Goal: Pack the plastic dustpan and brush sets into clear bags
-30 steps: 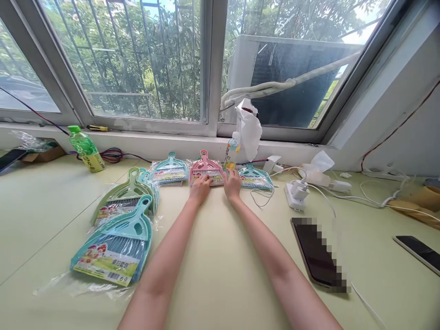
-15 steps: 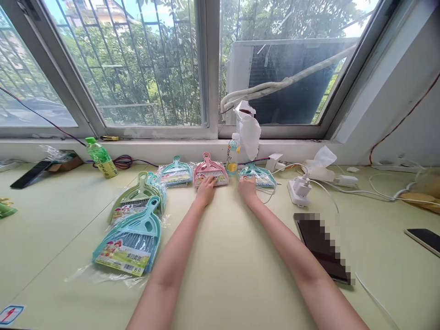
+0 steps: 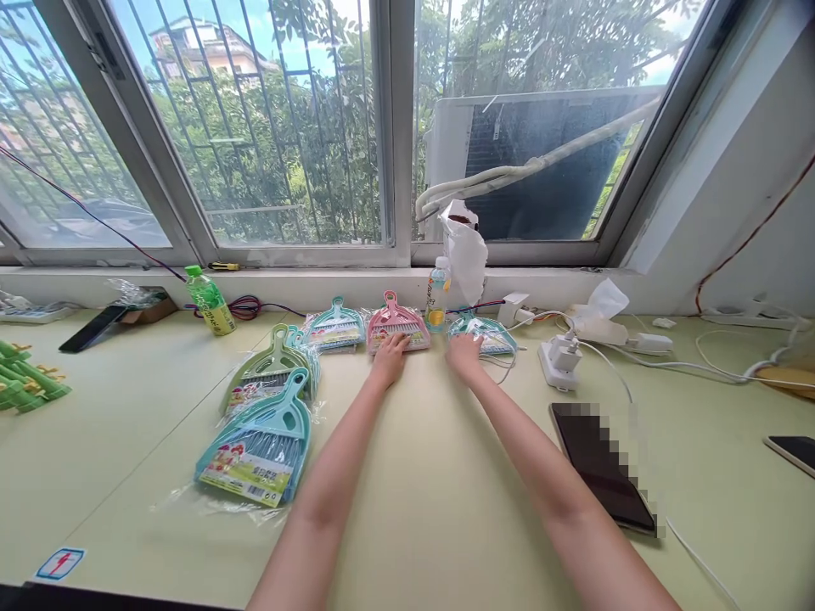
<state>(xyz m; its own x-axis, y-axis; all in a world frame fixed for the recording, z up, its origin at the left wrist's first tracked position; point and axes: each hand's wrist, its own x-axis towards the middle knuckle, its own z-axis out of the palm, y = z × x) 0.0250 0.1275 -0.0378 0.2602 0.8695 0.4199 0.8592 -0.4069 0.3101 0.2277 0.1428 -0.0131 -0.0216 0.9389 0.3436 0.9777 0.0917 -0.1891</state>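
At the back of the table my left hand (image 3: 388, 363) lies on the lower edge of a pink dustpan and brush set (image 3: 400, 319) in clear wrap, fingers stretched over it. My right hand (image 3: 464, 355) rests with extended fingers on the left front part of a teal dustpan and brush set (image 3: 491, 333); a white cable crosses that packet. Left of the pink set lies another teal set (image 3: 337, 322). Closer in, a light-blue set (image 3: 261, 445) overlaps the front of a green set (image 3: 264, 367), with more teal packets partly hidden behind.
A drink bottle (image 3: 437, 295) stands between the two touched sets. A green-capped bottle (image 3: 211, 304) leans at left. On the right are a power adapter (image 3: 561, 358), white cables and a dark phone (image 3: 604, 467). Green bamboo-like pieces (image 3: 29, 378) lie far left.
The view has shifted, so everything sits slightly further right and lower. My right hand's fingers have loosened from a closed shape onto the teal packet. My left hand stays on the pink set.
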